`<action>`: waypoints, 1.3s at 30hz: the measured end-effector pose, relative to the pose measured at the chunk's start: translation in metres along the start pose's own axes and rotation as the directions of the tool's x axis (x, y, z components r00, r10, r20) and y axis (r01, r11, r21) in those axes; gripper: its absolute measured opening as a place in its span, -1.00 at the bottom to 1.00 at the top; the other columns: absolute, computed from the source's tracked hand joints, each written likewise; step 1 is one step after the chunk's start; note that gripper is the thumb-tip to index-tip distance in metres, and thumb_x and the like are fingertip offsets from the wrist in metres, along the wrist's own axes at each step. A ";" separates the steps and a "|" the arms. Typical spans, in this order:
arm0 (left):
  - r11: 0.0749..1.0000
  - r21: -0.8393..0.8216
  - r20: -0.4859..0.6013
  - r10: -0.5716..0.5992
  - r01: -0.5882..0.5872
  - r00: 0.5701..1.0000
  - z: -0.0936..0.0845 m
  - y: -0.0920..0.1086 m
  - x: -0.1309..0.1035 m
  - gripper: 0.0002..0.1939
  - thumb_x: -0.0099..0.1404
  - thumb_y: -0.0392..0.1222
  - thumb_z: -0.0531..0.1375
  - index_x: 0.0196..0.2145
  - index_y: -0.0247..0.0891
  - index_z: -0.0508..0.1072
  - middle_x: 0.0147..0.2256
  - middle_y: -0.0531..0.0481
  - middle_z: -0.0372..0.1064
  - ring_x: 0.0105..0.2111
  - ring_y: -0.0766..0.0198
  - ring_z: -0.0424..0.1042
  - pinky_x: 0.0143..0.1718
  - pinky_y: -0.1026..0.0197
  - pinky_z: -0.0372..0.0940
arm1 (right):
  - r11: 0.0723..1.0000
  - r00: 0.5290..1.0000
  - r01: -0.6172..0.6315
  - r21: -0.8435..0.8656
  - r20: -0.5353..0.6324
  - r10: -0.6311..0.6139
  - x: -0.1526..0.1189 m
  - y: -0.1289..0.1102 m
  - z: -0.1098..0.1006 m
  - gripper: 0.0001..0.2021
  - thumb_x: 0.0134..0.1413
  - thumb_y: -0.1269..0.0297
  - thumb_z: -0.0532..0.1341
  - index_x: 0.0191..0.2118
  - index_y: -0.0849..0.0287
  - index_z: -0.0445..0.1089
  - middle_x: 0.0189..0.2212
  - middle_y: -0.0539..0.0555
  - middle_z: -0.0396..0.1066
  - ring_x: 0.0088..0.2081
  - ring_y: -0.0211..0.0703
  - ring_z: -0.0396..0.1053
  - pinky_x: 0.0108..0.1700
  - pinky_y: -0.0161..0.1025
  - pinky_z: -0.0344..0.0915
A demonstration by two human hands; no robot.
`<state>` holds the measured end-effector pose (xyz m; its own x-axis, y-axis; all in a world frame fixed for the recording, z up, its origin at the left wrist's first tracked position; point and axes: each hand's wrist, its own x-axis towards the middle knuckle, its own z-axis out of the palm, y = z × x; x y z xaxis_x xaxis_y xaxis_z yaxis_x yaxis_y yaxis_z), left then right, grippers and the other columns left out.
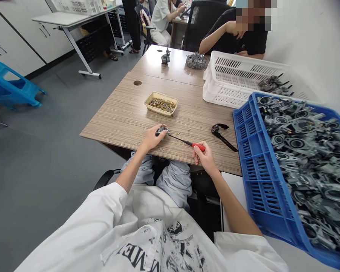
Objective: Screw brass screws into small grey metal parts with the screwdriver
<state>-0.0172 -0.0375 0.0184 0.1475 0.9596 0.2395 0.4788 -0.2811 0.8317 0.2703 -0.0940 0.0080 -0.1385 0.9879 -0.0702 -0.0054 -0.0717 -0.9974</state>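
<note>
Left hand (pixel 152 139) closes around a metal part (pixel 159 130) on the table (pixel 124 109); work on it appears unfinished. Two screws (pixel 178 133) lie loose nearby. Screwdriver (pixel 187 142), tip at the part, is clasped in the right hand (pixel 206 158). Blue crate (pixel 251 166) remaining stock: many metal castings (pixel 306 151).

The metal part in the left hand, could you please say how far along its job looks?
Nothing looks surely done: the part is too small here to show any screw fitted. In hand, the left hand holds the metal part, and the right hand holds the red-handled screwdriver, its tip at the part. Possibly left are two loose screws nearby; the tray beyond holds many more.
</note>
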 end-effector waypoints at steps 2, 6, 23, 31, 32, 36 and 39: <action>1.000 0.001 0.000 0.003 -0.003 1.000 0.000 0.000 0.000 -0.59 0.46 0.06 0.10 0.05 -0.23 0.54 0.00 -0.12 0.60 0.03 0.06 0.54 0.15 0.09 0.37 | 1.000 1.000 0.004 0.000 0.001 -0.004 0.000 0.000 0.000 -0.55 0.18 -0.14 0.38 -0.20 0.01 0.16 -0.57 -0.15 0.42 -0.72 -0.32 0.22 -0.72 -0.39 0.22; 1.000 -0.005 -0.007 0.011 -0.011 1.000 0.000 0.000 0.000 -0.59 0.46 0.06 0.11 0.05 -0.23 0.54 0.00 -0.11 0.60 0.03 0.05 0.54 0.15 0.09 0.37 | 1.000 1.000 0.001 0.001 0.001 -0.001 0.000 -0.001 0.000 -0.55 0.18 -0.14 0.38 -0.20 0.01 0.16 -0.57 -0.15 0.42 -0.72 -0.32 0.22 -0.72 -0.39 0.23; 1.000 -0.002 -0.017 0.023 -0.023 1.000 0.002 -0.005 0.000 -0.61 0.47 0.04 0.11 0.05 -0.22 0.54 -0.01 -0.10 0.60 0.02 0.07 0.55 0.12 0.13 0.37 | 1.000 1.000 0.014 0.003 0.014 -0.014 0.000 0.001 -0.001 -0.58 0.23 -0.11 0.36 -0.21 0.03 0.17 -0.56 -0.14 0.44 -0.72 -0.33 0.22 -0.72 -0.39 0.24; 1.000 -0.009 -0.020 0.023 -0.023 1.000 0.002 -0.004 0.000 -0.60 0.47 0.04 0.11 0.04 -0.24 0.54 -0.01 -0.11 0.60 0.02 0.07 0.55 0.11 0.13 0.37 | 1.000 1.000 0.007 -0.006 0.008 -0.007 0.000 -0.001 -0.001 -0.57 0.21 -0.13 0.37 -0.21 0.03 0.17 -0.57 -0.14 0.43 -0.71 -0.32 0.22 -0.72 -0.39 0.24; 1.000 -0.009 -0.019 0.023 -0.023 1.000 0.002 -0.004 0.000 -0.60 0.47 0.05 0.11 0.04 -0.23 0.54 -0.01 -0.10 0.60 0.02 0.07 0.55 0.11 0.13 0.37 | 1.000 1.000 0.006 -0.006 0.009 -0.006 -0.001 -0.001 -0.001 -0.56 0.21 -0.13 0.37 -0.21 0.03 0.16 -0.57 -0.14 0.43 -0.71 -0.32 0.22 -0.72 -0.39 0.24; 1.000 -0.007 -0.019 0.023 -0.023 1.000 0.002 -0.005 0.000 -0.61 0.47 0.04 0.11 0.04 -0.23 0.55 -0.01 -0.11 0.60 0.02 0.07 0.54 0.12 0.12 0.37 | 1.000 1.000 0.008 -0.002 0.010 -0.008 -0.001 -0.001 -0.001 -0.57 0.22 -0.12 0.36 -0.21 0.03 0.17 -0.56 -0.14 0.43 -0.71 -0.33 0.22 -0.72 -0.39 0.24; 1.000 -0.006 -0.020 0.019 -0.019 1.000 0.003 -0.006 0.001 -0.61 0.46 0.03 0.12 0.05 -0.24 0.55 -0.01 -0.12 0.60 0.02 0.06 0.55 0.11 0.11 0.38 | 1.000 1.000 0.011 -0.003 0.010 -0.011 -0.001 0.000 -0.001 -0.58 0.23 -0.11 0.36 -0.21 0.03 0.17 -0.56 -0.14 0.43 -0.71 -0.33 0.22 -0.72 -0.39 0.24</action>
<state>-0.0177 -0.0351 0.0123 0.1391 0.9541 0.2653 0.4711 -0.2994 0.8297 0.2710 -0.0947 0.0085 -0.1486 0.9871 -0.0590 -0.0041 -0.0603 -0.9982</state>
